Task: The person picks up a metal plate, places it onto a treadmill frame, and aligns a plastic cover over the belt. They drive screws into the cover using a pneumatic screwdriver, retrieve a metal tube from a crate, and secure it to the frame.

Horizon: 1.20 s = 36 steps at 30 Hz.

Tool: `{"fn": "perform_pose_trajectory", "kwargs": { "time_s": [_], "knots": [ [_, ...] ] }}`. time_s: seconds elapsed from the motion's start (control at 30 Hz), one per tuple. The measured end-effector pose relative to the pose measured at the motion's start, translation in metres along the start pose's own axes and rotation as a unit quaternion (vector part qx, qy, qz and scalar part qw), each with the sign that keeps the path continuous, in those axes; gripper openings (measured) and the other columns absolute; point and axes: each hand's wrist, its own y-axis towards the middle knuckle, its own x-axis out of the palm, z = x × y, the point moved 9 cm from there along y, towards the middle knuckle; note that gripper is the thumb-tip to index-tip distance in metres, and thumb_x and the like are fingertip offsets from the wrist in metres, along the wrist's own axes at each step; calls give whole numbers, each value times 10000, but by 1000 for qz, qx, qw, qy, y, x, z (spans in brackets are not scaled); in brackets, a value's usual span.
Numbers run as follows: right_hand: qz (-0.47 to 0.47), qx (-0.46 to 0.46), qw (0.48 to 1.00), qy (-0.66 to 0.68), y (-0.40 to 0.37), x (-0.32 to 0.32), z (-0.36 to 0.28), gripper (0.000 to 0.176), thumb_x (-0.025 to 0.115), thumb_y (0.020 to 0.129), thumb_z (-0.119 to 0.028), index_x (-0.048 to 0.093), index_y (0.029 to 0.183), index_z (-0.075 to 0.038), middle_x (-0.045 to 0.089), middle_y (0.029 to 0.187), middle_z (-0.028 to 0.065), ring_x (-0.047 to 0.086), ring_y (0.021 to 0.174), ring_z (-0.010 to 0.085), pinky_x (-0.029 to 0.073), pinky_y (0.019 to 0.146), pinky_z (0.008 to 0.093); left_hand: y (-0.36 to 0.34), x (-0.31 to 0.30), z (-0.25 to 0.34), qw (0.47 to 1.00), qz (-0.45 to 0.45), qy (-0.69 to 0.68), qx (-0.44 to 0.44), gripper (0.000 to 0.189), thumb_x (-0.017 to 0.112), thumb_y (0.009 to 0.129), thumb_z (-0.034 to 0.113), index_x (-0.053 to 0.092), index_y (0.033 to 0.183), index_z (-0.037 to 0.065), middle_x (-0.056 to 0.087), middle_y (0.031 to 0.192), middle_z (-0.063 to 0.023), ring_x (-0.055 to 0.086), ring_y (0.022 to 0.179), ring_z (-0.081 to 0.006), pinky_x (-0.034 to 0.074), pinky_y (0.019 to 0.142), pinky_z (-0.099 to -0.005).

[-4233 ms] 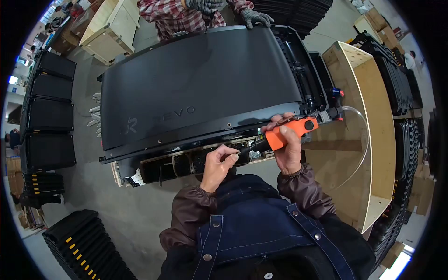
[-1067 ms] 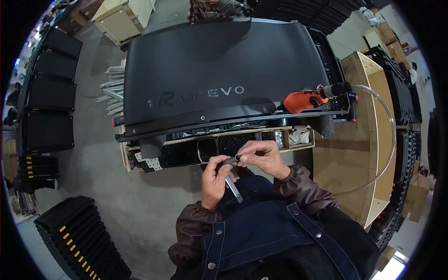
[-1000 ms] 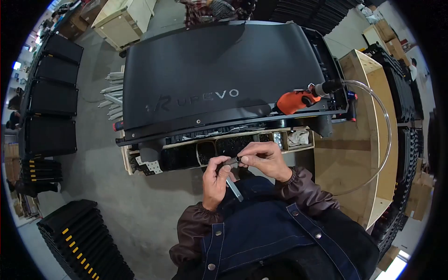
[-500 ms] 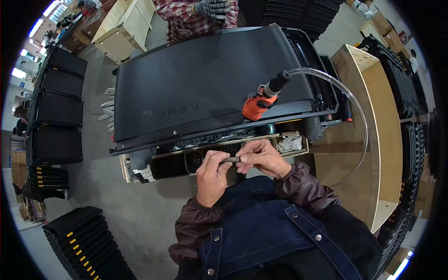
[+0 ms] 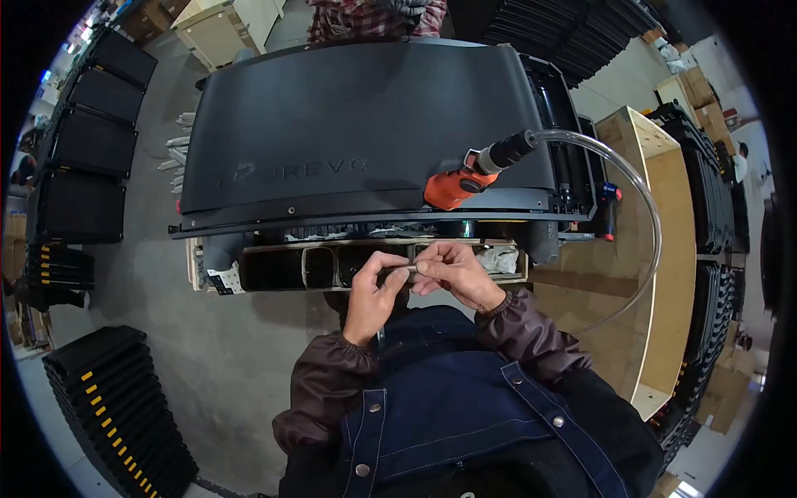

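Observation:
Both hands meet in front of my chest, over the near side of a divided parts tray (image 5: 320, 246). My left hand (image 5: 374, 297) pinches one end of a small greyish cylindrical piece (image 5: 413, 270). The other end is between the thumb and fingers of my right hand (image 5: 459, 276). Fingers hide much of the piece. Beyond the hands, an orange and black power tool (image 5: 452, 189) rests on the near edge of a large black padded panel (image 5: 357, 108). A clear hose (image 5: 635, 178) runs from the tool's black end towards the right.
A person in a red checked shirt (image 5: 365, 21) stands across the panel, gloved hand partly visible. An open wooden crate (image 5: 671, 249) is on the right. Black panels stand at the left (image 5: 81, 203), with a stack (image 5: 116, 407) at lower left. White material (image 5: 501, 261) lies in the tray.
The view has shifted, with the panel and tray now further left. Both hands still hold the small piece, which shows less between the fingers. The co-worker's gloved hand is nearer the top edge.

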Motion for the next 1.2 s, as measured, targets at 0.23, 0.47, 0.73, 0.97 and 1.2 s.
{"fn": "perform_pose_trajectory", "kwargs": {
  "time_s": [0.23, 0.47, 0.73, 0.97, 1.2],
  "knots": [
    [143, -94, 972, -161, -11, -46, -15, 142, 665, 978, -73, 656, 1078, 27, 696, 876, 54, 673, 761, 116, 554, 684, 253, 2, 34, -126, 932, -29, -223, -285, 258, 730, 936, 326, 567, 877, 135, 436, 705, 84, 328, 539, -14, 238, 475, -202],
    [40, -374, 892, -251, -3, 12, -160, 845, 890, 740, -124, 457, 1460, -32, 557, 1420, 165, 588, 1259, 256, 438, 1114, 409, 51, 74, -203, 815, -68, -488, -305, 200, 624, 986, 316, 574, 950, 126, 526, 833, 23, 443, 678, -75, 334, 539, -227],
    [-25, -365, 890, -274, 30, 30, -152, 498, 878, 744, -106, 588, 1138, -10, 678, 1134, 195, 661, 1118, 323, 523, 1007, 483, 114, 103, -196, 762, -180, -584, -215, 287, 667, 958, 392, 618, 1005, 113, 597, 845, 21, 533, 736, -90, 404, 588, -249],
    [-1, -364, 889, -277, 39, 11, -153, 494, 864, 768, -177, 596, 1147, -7, 693, 1066, 192, 673, 1055, 329, 516, 999, 511, 132, 106, -227, 803, -179, -542, -171, 320, 626, 993, 340, 656, 1189, 89, 678, 1065, -35, 644, 906, -144, 528, 710, -296],
    [-41, -406, 866, -291, 42, 15, -156, 388, 830, 797, -168, 597, 1072, -24, 691, 961, 171, 698, 949, 333, 516, 986, 523, 117, 80, -288, 946, -41, -265, -179, 463, 572, 1031, 350, 580, 1365, 30, 611, 1316, -87, 562, 1181, -155, 457, 1010, -304]
  ]
}}
